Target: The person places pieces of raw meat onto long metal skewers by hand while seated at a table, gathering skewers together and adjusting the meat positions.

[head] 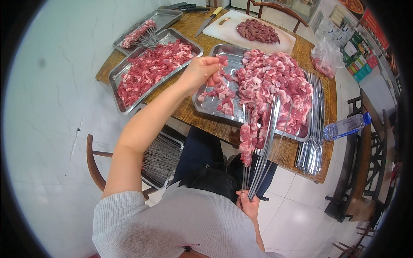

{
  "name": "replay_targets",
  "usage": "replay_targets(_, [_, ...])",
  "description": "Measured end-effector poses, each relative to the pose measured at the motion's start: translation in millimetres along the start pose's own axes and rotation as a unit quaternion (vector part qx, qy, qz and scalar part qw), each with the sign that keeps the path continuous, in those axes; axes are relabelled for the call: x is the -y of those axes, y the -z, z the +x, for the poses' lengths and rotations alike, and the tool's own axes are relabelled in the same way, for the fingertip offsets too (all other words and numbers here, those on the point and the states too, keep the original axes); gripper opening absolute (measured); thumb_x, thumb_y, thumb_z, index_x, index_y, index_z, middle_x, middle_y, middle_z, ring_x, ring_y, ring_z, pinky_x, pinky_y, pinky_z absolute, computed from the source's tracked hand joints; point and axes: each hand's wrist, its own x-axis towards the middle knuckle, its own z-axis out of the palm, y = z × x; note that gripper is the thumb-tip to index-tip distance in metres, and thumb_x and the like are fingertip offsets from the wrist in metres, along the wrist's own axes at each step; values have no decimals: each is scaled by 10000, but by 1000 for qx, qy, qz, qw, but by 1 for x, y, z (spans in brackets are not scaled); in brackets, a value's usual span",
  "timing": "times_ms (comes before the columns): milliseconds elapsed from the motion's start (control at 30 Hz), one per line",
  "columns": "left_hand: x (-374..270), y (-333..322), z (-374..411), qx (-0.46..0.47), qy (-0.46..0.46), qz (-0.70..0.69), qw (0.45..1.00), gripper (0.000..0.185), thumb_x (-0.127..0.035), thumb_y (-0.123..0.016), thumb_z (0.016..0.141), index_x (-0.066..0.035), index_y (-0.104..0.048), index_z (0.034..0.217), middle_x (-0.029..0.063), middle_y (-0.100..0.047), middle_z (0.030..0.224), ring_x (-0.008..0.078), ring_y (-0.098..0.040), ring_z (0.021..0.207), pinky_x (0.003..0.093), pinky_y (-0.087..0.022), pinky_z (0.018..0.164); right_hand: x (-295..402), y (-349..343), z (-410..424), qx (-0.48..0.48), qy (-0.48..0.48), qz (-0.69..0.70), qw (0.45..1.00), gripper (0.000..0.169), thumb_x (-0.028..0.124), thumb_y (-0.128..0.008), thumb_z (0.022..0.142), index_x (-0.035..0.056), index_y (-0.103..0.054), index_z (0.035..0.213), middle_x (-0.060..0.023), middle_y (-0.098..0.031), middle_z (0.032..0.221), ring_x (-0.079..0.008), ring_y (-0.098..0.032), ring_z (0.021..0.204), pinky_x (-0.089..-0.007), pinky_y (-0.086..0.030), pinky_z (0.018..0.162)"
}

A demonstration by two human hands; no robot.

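Observation:
My left hand [200,73] is over the left part of a steel tray [215,113], pinching a small piece of raw meat [222,60] between its fingertips. In that tray lie a large heap of cut meat [274,80] and several loose pieces. Near my lap, my right hand [248,203] grips the lower ends of a fanned bundle of metal skewers [259,167]. Some of these skewers carry threaded meat [246,143]; others look bare. Their upper ends reach over the tray's near edge, in front of the heap, where some tips are hidden.
A second meat tray [121,108] and a tray with finished skewers [166,17] stand left. Behind are a knife [209,20] and a cutting board [222,30] with dark sliced meat. Bare skewers [313,142], a plastic bottle [345,127] and a plastic bag [326,59] are right.

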Motion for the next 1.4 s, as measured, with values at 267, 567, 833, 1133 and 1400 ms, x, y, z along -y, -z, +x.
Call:
replay_targets(267, [36, -31, -8, 3, -164, 346, 924, 150, -81, -456, 772, -10, -552, 864, 93, -564, 866, 124, -553, 764, 226, -431, 625, -6, 2, 2, 13, 2, 21, 1000, 163, 123, -476, 814, -22, -549, 814, 1, -420, 483, -49, -349, 395, -191, -273, 373])
replay_targets(567, [41, -86, -40, 23, 39, -331, 943, 150, -136, -469, 807, -25, -468, 909, 127, -564, 871, 167, -562, 793, 244, -446, 658, -1, -3, 0, -7, -25, 25, 999, 159, 123, -467, 820, -11, -552, 833, 16, -422, 484, -32, -343, 404, -180, -272, 382])
replay_targets(833, [81, -72, -36, -31, 65, -322, 944, 209, -123, -506, 779, -34, -529, 967, 72, -549, 960, 148, -499, 918, 274, -396, 798, -17, 7, 10, 9, 163, -114, 980, 156, 185, -510, 790, 51, -573, 840, -20, -570, 720, -89, -517, 658, -225, -410, 598])
replay_targets(1133, [82, -84, -41, 105, -52, -181, 977, 342, -146, -434, 815, 50, -400, 1093, 151, -468, 1089, 195, -429, 1040, 309, -370, 867, -22, 8, 10, 0, 174, -79, 982, 162, 182, -507, 755, 36, -572, 780, -35, -586, 751, -114, -524, 695, -245, -408, 629])
replay_targets(1400, [98, -59, -1, 66, -69, -260, 961, 318, -110, -440, 820, 65, -373, 1078, 164, -474, 1049, 169, -464, 992, 262, -389, 846, -12, 8, 6, 13, 173, -102, 980, 159, 173, -489, 782, 30, -551, 810, -25, -561, 729, -103, -498, 671, -239, -390, 601])
